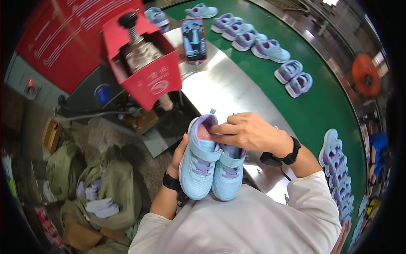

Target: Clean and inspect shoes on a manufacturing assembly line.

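A pair of light blue children's sneakers with purple laces and hook-and-loop straps is held side by side in front of my body, toes toward me. My left hand (179, 154) is closed around the outer side of the left sneaker (196, 178), its other fingers hidden beneath. My right hand (249, 132) reaches over the right sneaker (228, 180). Its outstretched fingers dip into the left sneaker's opening, by the pink insole (204, 132). Those fingertips and the thumb are partly hidden.
Ahead stands a red machine (146, 80) beside a steel worktop (224, 80). A phone (194, 40) is propped there. Beyond curves a green conveyor belt (304, 112) carrying several similar sneakers (270, 51). Olive sacks (122, 182) with pale shoe-shaped pieces (102, 207) lie at lower left. An orange fan (366, 75) stands far right.
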A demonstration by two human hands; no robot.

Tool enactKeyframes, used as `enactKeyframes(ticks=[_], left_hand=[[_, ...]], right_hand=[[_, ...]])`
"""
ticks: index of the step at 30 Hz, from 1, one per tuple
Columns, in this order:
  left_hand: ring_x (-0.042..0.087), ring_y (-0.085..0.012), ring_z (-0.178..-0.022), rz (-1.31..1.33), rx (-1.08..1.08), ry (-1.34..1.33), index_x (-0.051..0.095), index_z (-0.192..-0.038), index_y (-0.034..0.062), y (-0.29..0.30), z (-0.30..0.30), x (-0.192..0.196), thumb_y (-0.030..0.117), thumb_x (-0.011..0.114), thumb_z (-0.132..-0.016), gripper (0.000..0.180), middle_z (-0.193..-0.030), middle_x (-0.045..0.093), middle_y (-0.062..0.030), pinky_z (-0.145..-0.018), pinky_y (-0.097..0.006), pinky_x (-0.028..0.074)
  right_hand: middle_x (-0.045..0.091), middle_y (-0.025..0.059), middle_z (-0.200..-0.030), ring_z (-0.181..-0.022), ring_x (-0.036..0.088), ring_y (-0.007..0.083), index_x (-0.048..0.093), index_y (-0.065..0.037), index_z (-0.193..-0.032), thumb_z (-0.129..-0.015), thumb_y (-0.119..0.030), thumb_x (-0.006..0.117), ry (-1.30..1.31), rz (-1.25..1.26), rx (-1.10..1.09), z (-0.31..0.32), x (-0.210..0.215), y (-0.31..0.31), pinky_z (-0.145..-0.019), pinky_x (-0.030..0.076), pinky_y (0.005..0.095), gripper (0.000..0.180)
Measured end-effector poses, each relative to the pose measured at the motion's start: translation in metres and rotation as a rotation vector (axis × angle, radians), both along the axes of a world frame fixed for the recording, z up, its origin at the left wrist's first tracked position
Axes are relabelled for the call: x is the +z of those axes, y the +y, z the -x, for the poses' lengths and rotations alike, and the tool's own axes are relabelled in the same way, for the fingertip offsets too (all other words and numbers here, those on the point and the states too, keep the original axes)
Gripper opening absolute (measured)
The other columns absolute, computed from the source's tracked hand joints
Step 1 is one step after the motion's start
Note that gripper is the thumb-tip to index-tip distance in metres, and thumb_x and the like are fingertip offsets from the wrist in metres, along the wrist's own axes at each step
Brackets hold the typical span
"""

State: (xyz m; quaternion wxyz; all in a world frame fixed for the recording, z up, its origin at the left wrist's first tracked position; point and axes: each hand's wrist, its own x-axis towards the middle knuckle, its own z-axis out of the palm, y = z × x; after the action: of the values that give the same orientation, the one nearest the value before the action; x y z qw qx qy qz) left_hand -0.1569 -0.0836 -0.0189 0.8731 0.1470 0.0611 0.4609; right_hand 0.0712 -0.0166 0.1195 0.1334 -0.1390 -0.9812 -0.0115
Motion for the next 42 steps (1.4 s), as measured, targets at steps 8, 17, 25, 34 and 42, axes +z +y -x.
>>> enactKeyframes(ticks=[8,17,25,34,42], left_hand=[[0.045,-0.0254,-0.135,-0.064,-0.426,0.116,0.03,-0.151,0.0074,0.044,-0.099,0.028,0.057,0.034,-0.102,0.071,-0.147,0.045,-0.0136,-0.114,-0.043,0.036],[0.023,-0.0315,-0.148,-0.071,-0.346,0.112,0.024,-0.153,0.0032,0.07,-0.062,0.018,0.059,0.038,-0.1,0.079,-0.158,0.027,-0.0154,-0.113,-0.057,0.03],[0.019,-0.0279,-0.15,-0.077,-0.199,0.162,0.033,-0.148,0.0001,0.054,-0.062,0.008,0.037,0.046,-0.104,0.059,-0.158,0.028,-0.0141,-0.118,-0.051,0.025],[0.018,-0.0273,-0.15,-0.067,-0.117,0.169,0.031,-0.149,-0.0009,0.035,-0.067,0.007,0.032,0.043,-0.105,0.056,-0.159,0.026,-0.0148,-0.119,-0.048,0.024],[0.017,-0.0281,-0.15,-0.07,-0.123,0.135,0.028,-0.151,-0.0008,0.038,-0.063,-0.001,0.033,0.043,-0.105,0.059,-0.16,0.023,-0.0157,-0.12,-0.048,0.022]], right_hand=[[0.064,-0.0045,-0.098,-0.075,0.056,0.017,0.069,-0.014,-0.097,-0.073,-0.014,0.065,-0.05,0.019,-0.418,-0.102,0.012,-0.038,-0.065,0.047,0.0318,0.025],[0.066,0.0212,-0.085,-0.079,0.065,0.0388,0.067,0.001,-0.085,-0.08,-0.02,0.066,0.03,0.005,-1.673,-0.281,-0.019,-0.085,-0.07,0.05,0.0461,0.021],[0.068,0.0232,-0.091,-0.087,0.065,0.043,0.069,-0.003,-0.092,-0.091,-0.035,0.061,0.155,-0.127,-1.769,-0.312,-0.029,-0.014,-0.074,0.051,0.0511,0.033],[0.068,0.0256,-0.109,-0.106,0.064,0.0441,0.068,0.0,-0.111,-0.085,-0.057,0.063,0.017,0.154,-1.896,-0.28,-0.075,0.134,-0.088,0.052,0.0501,0.063],[0.069,0.0256,-0.081,-0.079,0.07,0.0385,0.072,0.004,-0.081,-0.074,-0.032,0.074,0.028,0.312,-1.55,-0.342,-0.104,0.09,-0.073,0.054,0.0458,0.036]])
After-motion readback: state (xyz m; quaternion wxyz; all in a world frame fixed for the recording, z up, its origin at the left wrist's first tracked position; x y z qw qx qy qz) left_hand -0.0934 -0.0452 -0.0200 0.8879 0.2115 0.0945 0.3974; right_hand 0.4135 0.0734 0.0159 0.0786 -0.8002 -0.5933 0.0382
